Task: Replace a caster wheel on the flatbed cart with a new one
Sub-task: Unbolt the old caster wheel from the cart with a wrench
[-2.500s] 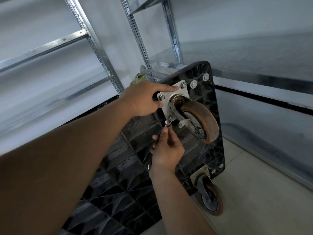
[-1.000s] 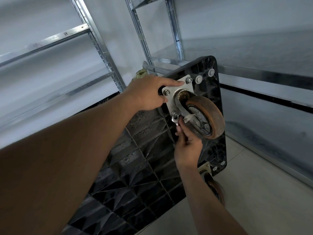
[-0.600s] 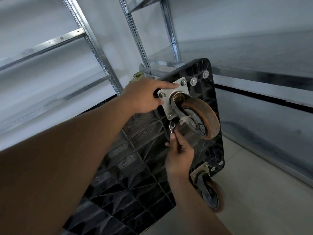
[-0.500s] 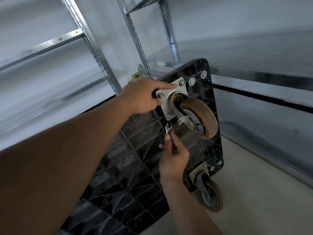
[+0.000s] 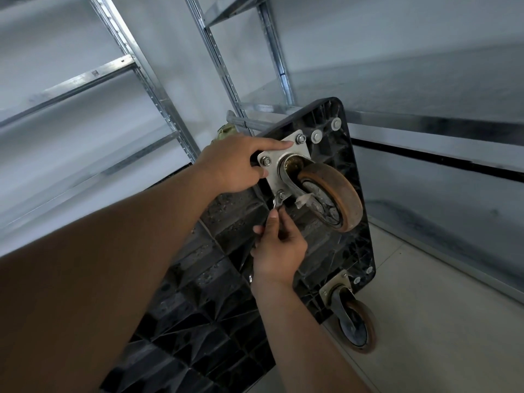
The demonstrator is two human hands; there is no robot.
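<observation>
Leftmost stands a bare metal shelving rack (image 5: 133, 69) against a pale wall. Next to it, the flatbed cart (image 5: 215, 279) is tipped on its side, its black ribbed underside facing the camera and one long edge down on the floor (image 5: 442, 321). The left hand (image 5: 235, 163) rests at the cart's upper corner, forefinger stretched out along the top edge of the steel mounting plate (image 5: 273, 168), the other fingers curled over the plate's left edge. Below it, the right hand (image 5: 279, 245) pinches a small wrench (image 5: 277, 204) between thumb and fingers; the wrench's head sits at the lower-left bolt (image 5: 281, 194) of the plate. Bolted to that plate, the caster wheel (image 5: 333, 197) with its worn brown tread sticks out toward the right, and a scrap of clear plastic hangs by its fork. Farther down and right, a second caster (image 5: 355, 324) at the cart's lower corner touches the floor. Another metal shelf (image 5: 436, 129) runs behind the cart on the right.
</observation>
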